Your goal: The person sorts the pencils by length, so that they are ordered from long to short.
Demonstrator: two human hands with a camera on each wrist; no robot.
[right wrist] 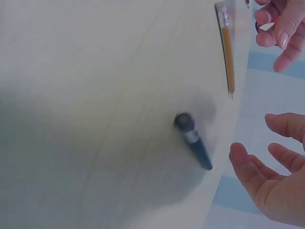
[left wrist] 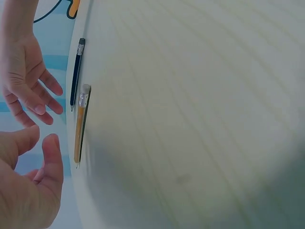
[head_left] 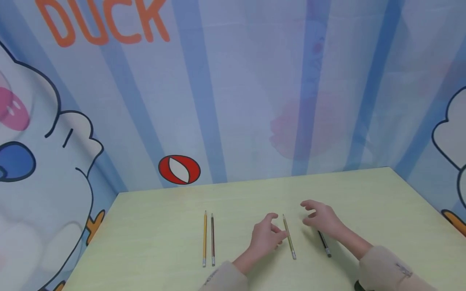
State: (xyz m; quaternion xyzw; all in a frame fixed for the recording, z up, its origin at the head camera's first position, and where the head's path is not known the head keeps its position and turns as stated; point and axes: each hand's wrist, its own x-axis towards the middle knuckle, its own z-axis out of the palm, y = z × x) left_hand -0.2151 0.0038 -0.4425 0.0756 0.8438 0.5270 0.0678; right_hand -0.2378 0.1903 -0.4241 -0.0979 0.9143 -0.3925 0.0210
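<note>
My left hand (head_left: pixel 267 235) hovers just left of a gold pencil (head_left: pixel 289 238); one fingertip overlaps it in the head view. In the left wrist view, the thumb and fingers (left wrist: pixel 52 157) are bent loosely, a gap between them and nothing held. My right hand (head_left: pixel 322 218) is over the front part of a black pencil (head_left: pixel 324 243), hiding its tip. Its fingers (right wrist: pixel 245 164) are spread and hold nothing in the right wrist view, beside that pencil. Both pencils lie on the table with their eraser ends toward me.
A yellow pencil (head_left: pixel 204 240) and a dark red pencil (head_left: pixel 212 240) lie side by side on the pale table (head_left: pixel 153 226), left of my hands. A printed cloth backdrop (head_left: pixel 247 101) with blue stripes rises behind the table's far edge.
</note>
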